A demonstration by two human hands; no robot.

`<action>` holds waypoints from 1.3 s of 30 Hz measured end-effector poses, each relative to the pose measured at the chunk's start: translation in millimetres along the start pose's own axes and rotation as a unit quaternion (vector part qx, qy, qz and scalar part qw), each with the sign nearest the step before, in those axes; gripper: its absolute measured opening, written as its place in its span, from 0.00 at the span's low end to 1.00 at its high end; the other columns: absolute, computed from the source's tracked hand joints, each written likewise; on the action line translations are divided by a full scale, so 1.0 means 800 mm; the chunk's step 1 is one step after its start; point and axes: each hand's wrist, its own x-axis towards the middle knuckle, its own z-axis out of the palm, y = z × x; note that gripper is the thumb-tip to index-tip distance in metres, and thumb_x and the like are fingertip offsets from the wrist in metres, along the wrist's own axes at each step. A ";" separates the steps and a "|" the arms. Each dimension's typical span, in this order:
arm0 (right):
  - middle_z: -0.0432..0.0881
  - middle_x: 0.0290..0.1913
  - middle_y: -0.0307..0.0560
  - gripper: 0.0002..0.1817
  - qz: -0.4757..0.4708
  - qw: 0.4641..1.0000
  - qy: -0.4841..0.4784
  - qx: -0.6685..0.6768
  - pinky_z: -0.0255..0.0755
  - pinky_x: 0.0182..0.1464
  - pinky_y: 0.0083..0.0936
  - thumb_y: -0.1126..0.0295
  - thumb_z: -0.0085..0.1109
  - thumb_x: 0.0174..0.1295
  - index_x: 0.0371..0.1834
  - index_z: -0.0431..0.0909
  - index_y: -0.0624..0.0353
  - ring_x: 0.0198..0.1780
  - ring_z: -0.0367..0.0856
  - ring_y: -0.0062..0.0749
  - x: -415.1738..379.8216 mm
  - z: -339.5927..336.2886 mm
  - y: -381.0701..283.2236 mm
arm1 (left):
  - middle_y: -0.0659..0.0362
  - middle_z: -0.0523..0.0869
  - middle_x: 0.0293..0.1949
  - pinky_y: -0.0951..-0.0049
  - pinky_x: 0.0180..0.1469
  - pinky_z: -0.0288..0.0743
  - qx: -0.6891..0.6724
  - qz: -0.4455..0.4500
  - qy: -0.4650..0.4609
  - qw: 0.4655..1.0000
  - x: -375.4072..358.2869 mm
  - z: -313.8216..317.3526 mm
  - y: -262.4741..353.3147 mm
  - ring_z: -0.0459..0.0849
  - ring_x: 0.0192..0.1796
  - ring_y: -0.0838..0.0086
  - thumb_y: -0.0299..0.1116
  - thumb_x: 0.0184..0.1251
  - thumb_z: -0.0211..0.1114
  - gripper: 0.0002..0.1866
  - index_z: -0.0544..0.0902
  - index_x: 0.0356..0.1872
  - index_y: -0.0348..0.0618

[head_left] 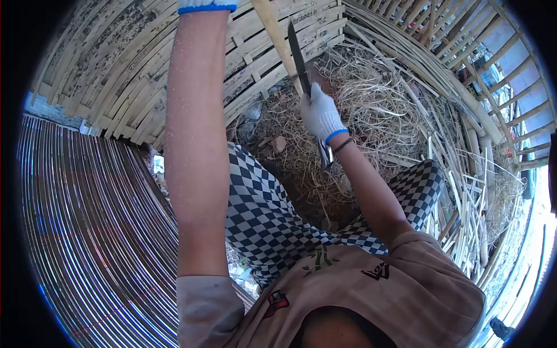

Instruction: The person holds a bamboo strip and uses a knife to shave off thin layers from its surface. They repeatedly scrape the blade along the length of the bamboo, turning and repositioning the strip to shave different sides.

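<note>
My right hand point(320, 114), in a white glove with a blue cuff, is closed around a long dark-bladed knife point(298, 58) whose blade points up and away from me. A pale bamboo pole point(275, 32) slants from the top edge down to the glove, close beside the blade; whether it touches the hand is unclear. Of my left hand point(208, 6), only the white and blue glove cuff shows at the top edge, with its arm stretched forward. Its fingers and anything in them are out of the frame.
Bamboo shavings point(377, 110) cover the ground between and beyond my checkered-trousered legs. A woven bamboo wall point(133, 64) curves behind. A slatted mat point(98, 232) lies left, and bamboo strips point(464, 214) are piled right, below a bamboo lattice point(493, 58). A brick piece point(279, 144) sits among shavings.
</note>
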 end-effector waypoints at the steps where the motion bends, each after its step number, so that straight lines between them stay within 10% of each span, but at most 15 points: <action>1: 0.84 0.39 0.72 0.15 0.007 1.000 -0.013 -0.027 0.78 0.46 0.48 0.65 0.54 0.74 0.55 0.73 0.65 0.46 0.85 0.68 0.007 0.028 0.054 | 0.71 0.61 0.16 0.75 0.15 0.48 -0.029 -0.015 -0.024 0.999 -0.001 -0.008 0.001 0.56 0.14 0.81 0.62 0.84 0.49 0.27 0.66 0.25 0.57; 6: 0.85 0.37 0.73 0.14 -0.022 1.000 0.009 -0.001 0.77 0.45 0.61 0.62 0.54 0.74 0.52 0.72 0.62 0.44 0.85 0.72 -0.005 0.015 0.032 | 0.72 0.56 0.17 0.75 0.15 0.47 -0.107 -0.038 -0.043 0.993 0.011 -0.047 -0.008 0.53 0.14 0.81 0.64 0.83 0.49 0.28 0.63 0.25 0.58; 8: 0.85 0.35 0.71 0.14 -0.037 0.998 0.038 0.034 0.77 0.42 0.58 0.63 0.54 0.75 0.55 0.72 0.60 0.41 0.85 0.70 -0.009 0.025 0.022 | 0.72 0.56 0.18 0.75 0.15 0.48 -0.366 -0.183 -0.057 0.911 0.017 -0.076 -0.011 0.53 0.15 0.80 0.63 0.83 0.49 0.27 0.65 0.26 0.57; 11: 0.84 0.31 0.66 0.13 0.004 0.997 0.047 0.059 0.76 0.37 0.56 0.63 0.55 0.75 0.55 0.72 0.58 0.37 0.85 0.70 -0.011 0.045 0.021 | 0.71 0.57 0.18 0.75 0.14 0.49 -0.039 -0.060 -0.044 0.996 0.010 -0.068 0.006 0.54 0.14 0.79 0.63 0.84 0.48 0.26 0.66 0.28 0.57; 14: 0.85 0.31 0.65 0.12 0.006 1.000 0.009 0.018 0.78 0.38 0.57 0.62 0.54 0.75 0.50 0.71 0.58 0.37 0.85 0.68 0.011 0.052 -0.005 | 0.66 0.55 0.19 0.71 0.24 0.50 0.032 -0.118 0.040 0.992 0.027 -0.137 0.001 0.52 0.20 0.75 0.59 0.84 0.40 0.29 0.60 0.21 0.54; 19: 0.86 0.36 0.65 0.11 -0.104 0.992 0.074 0.009 0.80 0.44 0.56 0.62 0.52 0.76 0.50 0.73 0.57 0.41 0.87 0.63 -0.016 0.029 -0.016 | 0.68 0.49 0.16 0.71 0.23 0.40 0.034 -0.132 0.090 0.987 -0.007 -0.091 0.031 0.43 0.20 0.76 0.71 0.78 0.36 0.35 0.53 0.16 0.57; 22: 0.87 0.38 0.66 0.11 0.071 0.997 -0.013 0.015 0.81 0.44 0.55 0.62 0.52 0.76 0.51 0.73 0.57 0.42 0.88 0.62 0.004 0.076 0.056 | 0.68 0.49 0.16 0.71 0.24 0.40 0.065 -0.118 0.125 0.983 -0.023 -0.080 0.038 0.43 0.20 0.77 0.68 0.77 0.41 0.33 0.53 0.16 0.58; 39: 0.87 0.37 0.70 0.15 0.071 0.997 -0.025 -0.010 0.81 0.47 0.58 0.65 0.52 0.73 0.55 0.73 0.62 0.43 0.88 0.67 -0.009 0.088 0.102 | 0.68 0.49 0.17 0.72 0.24 0.42 0.045 -0.150 0.048 0.986 0.008 -0.145 0.023 0.44 0.20 0.75 0.79 0.74 0.28 0.39 0.53 0.17 0.57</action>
